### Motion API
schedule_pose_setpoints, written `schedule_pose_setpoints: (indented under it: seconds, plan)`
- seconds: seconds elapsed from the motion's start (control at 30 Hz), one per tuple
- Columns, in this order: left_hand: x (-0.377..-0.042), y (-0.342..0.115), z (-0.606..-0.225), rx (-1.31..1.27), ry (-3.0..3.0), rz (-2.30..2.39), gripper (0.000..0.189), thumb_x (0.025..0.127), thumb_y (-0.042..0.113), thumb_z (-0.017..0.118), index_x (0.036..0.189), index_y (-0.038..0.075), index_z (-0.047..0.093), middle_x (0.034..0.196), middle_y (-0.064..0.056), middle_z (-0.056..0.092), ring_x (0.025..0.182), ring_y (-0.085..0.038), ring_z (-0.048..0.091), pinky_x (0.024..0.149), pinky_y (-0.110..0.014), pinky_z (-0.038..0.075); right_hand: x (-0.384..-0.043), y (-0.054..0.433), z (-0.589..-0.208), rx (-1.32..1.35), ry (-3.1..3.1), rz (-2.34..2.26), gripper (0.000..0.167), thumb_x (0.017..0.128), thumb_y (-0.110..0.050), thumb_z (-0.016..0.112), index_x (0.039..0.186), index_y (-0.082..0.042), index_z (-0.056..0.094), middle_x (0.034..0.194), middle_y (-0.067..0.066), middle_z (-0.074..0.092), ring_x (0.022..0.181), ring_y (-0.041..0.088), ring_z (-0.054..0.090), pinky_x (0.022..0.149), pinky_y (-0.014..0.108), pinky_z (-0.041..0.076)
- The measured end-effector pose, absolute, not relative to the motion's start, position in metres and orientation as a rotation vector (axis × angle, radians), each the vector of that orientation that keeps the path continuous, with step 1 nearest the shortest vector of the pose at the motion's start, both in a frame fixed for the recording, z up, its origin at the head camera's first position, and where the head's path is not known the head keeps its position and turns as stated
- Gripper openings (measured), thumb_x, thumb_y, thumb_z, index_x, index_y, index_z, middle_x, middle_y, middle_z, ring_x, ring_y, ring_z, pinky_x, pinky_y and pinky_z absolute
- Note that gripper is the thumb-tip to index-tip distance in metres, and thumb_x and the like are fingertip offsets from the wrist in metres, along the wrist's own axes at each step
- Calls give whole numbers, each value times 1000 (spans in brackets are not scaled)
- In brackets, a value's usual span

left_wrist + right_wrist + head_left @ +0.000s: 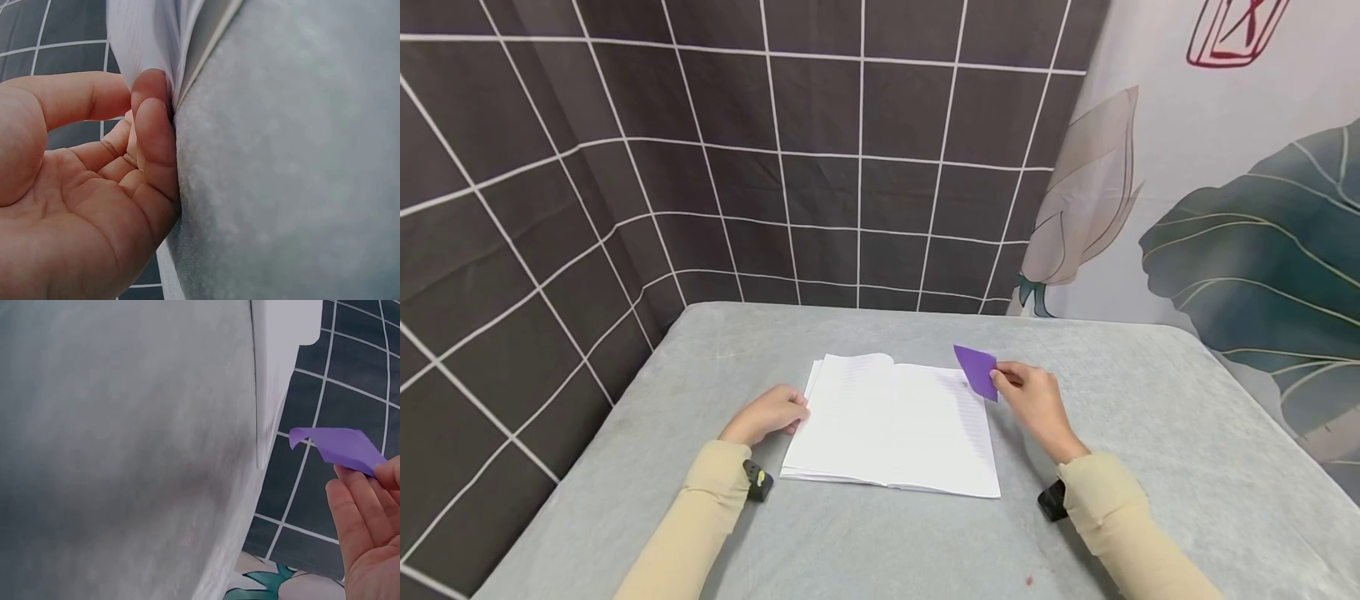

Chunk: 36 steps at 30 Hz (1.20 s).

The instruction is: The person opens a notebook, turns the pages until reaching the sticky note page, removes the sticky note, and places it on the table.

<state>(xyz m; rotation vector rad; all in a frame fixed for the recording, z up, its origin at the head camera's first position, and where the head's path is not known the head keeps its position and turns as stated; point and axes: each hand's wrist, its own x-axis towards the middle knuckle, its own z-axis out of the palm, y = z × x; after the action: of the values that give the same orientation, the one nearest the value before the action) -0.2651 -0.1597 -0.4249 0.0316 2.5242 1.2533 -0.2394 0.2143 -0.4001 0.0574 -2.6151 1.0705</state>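
Observation:
An open notebook [887, 433] with lined white pages lies flat on the table. At its left edge, my left hand [767, 414] pinches the pages; the left wrist view shows the thumb and fingertips of that hand [94, 194] meeting at the paper sheets [147, 37]. My right hand [1033, 404] holds a purple piece of paper [976, 371], like a sticky note, between thumb and fingers. It is raised over the notebook's upper right corner. In the right wrist view the purple paper [340, 447] bends, one corner curling down.
Grey cloth covers the table [1150, 400]. A dark curtain [820, 192] with white grid lines hangs behind and to the left, and a white curtain [1165, 167] with leaf prints hangs at the right. A small reddish spot [1029, 580] marks the cloth near the front.

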Motion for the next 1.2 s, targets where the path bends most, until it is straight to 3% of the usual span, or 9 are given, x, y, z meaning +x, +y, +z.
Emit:
schedule_pose_setpoints:
  seconds: [0.23, 0.47, 0.7, 0.93, 1.2]
  plan:
    - [-265, -159, -426, 24, 2540, 1218, 8, 86, 2, 55, 78, 5, 55, 65, 1, 45, 60, -10, 45, 57, -22, 39, -236, 222, -400, 154, -2599, 943, 26, 91, -7, 60, 110, 8, 68, 96, 23, 72, 85, 31, 71, 71, 39, 56]
    - [-265, -159, -426, 20, 2548, 1225, 6, 85, 2, 56, 80, 4, 57, 67, 0, 46, 60, -10, 46, 57, -22, 40, -231, 230, -402, 452, -2452, 494, 14, 82, 3, 66, 94, 3, 72, 81, 16, 73, 66, 26, 69, 59, 38, 54]
    - [-264, -159, -426, 12, 2548, 1219, 5, 86, 3, 56, 82, 3, 58, 67, 1, 46, 60, -10, 46, 57, -22, 39, -227, 237, -404, 591, -2379, 257, 20, 75, 6, 71, 95, 0, 72, 82, 12, 74, 68, 29, 70, 56, 42, 53]
    - [-263, -159, -426, 17, 2543, 1236, 4, 85, 1, 55, 81, 2, 57, 67, 1, 45, 60, -10, 46, 57, -21, 39, -230, 247, -405, 638, -2355, 23, 15, 74, 5, 68, 88, -1, 68, 80, 11, 73, 53, 30, 63, 44, 43, 47]
    - [-265, -158, -427, -2, 2547, 1219, 4, 86, 2, 56, 84, 1, 59, 68, 1, 46, 60, -9, 46, 57, -21, 40, -232, 260, -407, 649, -2391, -221, 14, 77, 8, 61, 89, 2, 65, 81, 14, 71, 50, 31, 60, 42, 44, 47]
